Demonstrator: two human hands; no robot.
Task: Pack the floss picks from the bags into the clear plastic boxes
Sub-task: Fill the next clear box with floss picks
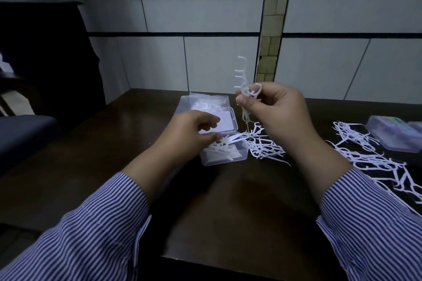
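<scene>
Dark wooden table (114, 155), tiled wall behind. Right hand (280, 116) raised, thumb and fingers pinching a small bunch of floss picks (242, 77) upright. Left hand (189, 134) lower, fingers curled, pinching picks in the open clear box (223, 153) just beneath it. Loose floss picks (265, 143) lie between the hands; more picks (374, 159) right of the right hand, near a closed box (397, 137).

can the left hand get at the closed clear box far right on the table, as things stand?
Probably not easily. The left hand is pinching white floss picks at the open clear plastic box, and the right hand, holding up a bunch of white picks, sits between it and the closed clear plastic box. The right hand is nearer.
</scene>
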